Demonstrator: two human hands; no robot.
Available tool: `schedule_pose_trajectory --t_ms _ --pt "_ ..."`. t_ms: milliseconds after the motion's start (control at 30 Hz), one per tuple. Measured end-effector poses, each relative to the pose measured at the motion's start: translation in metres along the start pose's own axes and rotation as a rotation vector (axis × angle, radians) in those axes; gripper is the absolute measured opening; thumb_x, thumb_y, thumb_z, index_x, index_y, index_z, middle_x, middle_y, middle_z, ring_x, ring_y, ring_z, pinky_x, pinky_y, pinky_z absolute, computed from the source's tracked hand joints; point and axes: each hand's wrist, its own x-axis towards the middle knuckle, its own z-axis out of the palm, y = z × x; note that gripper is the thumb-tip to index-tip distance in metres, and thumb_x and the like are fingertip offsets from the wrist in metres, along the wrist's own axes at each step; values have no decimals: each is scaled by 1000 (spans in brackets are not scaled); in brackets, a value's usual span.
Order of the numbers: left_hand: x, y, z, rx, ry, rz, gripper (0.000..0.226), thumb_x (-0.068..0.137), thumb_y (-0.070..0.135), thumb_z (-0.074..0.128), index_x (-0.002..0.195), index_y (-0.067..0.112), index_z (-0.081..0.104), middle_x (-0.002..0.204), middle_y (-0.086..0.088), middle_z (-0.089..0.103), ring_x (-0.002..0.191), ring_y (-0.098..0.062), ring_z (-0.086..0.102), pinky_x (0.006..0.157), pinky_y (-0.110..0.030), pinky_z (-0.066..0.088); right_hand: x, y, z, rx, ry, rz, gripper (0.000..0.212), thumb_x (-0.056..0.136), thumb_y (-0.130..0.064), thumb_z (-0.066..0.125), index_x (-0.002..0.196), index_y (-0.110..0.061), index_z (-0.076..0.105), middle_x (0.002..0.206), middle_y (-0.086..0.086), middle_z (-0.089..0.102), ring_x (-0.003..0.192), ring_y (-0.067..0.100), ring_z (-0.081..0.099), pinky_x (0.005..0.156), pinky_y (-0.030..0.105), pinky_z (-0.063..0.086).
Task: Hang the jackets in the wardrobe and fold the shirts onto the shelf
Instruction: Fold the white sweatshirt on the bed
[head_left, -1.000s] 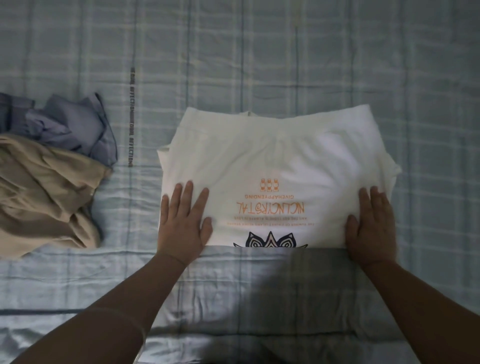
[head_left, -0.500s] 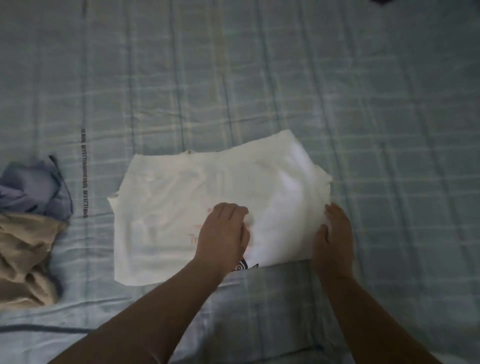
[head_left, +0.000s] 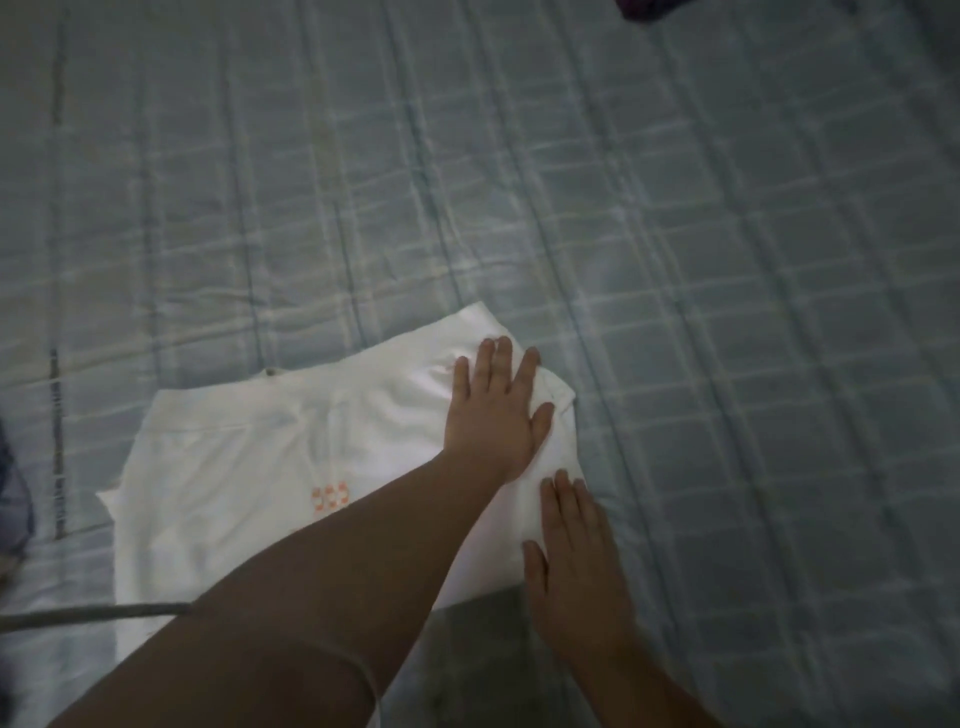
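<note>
A white shirt (head_left: 234, 478) with an orange print lies partly folded on the bed, low and left of centre. My left hand (head_left: 496, 410) reaches across it and lies flat on its far right corner, fingers straight and spread. My right hand (head_left: 574, 566) rests flat with straight fingers at the shirt's near right edge, partly on the cloth and partly on the bedsheet. My left forearm hides the shirt's lower middle.
The blue-grey checked bedsheet (head_left: 675, 260) fills the view. A dark blue garment (head_left: 13, 499) shows at the left edge. Something dark purple (head_left: 649, 8) peeks in at the top right.
My left hand slid from the shirt's left side, over its middle, to its far right corner. The view swung right, so the beige and blue clothes pile has almost left the frame.
</note>
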Motion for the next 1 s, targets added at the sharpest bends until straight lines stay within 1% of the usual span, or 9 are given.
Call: schedule_pose_trajectory --t_ms 133,200,267,333,533,667,767,900,1000 --pt "2 5 -3 7 -33 -33 71 98 56 17 158 22 -2 165 -14 -5 152 -31 -13 120 -56 -3 3 -2 -14 96 -16 0 58 96 -36 40 151 -19 38 160 0 31 149 17 25 118 39 23" --pt "0 12 -16 -8 38 -69 69 97 53 27 156 18 18 163 -17 15 151 -33 6 120 -55 9 7 -2 -26 262 20 62 48 95 -33 43 142 -28 49 156 -7 37 146 12 29 117 34 27" --pt "-4 21 -28 -36 210 -118 56 94 51 39 137 14 44 139 -13 46 132 -32 38 107 -46 34 10 -6 -38 399 113 172 38 89 -26 50 126 -29 58 142 -8 49 134 14 43 110 35 37" --pt "-8 33 -37 -154 280 -184 52 92 55 47 119 11 48 115 -8 52 106 -27 50 86 -37 44 14 -10 -48 501 195 343 35 84 -17 59 119 -24 57 125 -4 54 117 18 53 98 37 46" --pt "13 60 -45 -360 -39 -455 76 80 74 58 121 12 41 118 -7 52 109 -26 56 78 -37 45 27 -6 -67 384 -145 537 39 83 -38 66 118 -24 56 114 0 60 105 24 59 87 37 50" --pt "23 56 -44 -372 -69 -480 54 87 43 63 123 11 37 121 -8 53 112 -27 58 75 -34 40 35 -10 -74 449 -271 602 40 82 -42 67 116 -23 56 106 -1 63 94 23 61 76 32 47" --pt "19 52 -52 -457 -64 -464 42 90 21 56 125 11 34 120 -7 55 110 -27 60 75 -33 39 42 -12 -81 600 -364 626 31 86 -31 68 114 -23 58 105 -1 64 89 18 59 70 29 45" --pt "0 21 -67 -732 15 -286 46 86 11 54 127 19 35 102 -11 59 87 -28 62 63 -30 38 39 -28 -91 692 -399 566 38 82 -36 67 118 -26 63 106 -4 67 97 17 65 89 48 54" --pt "-20 -19 -81 -885 60 -134 50 84 5 51 130 26 52 101 -7 64 65 -4 55 56 -13 35 34 -54 -97 688 -369 491 20 75 -38 62 94 -39 57 95 -7 67 86 14 66 81 48 55"
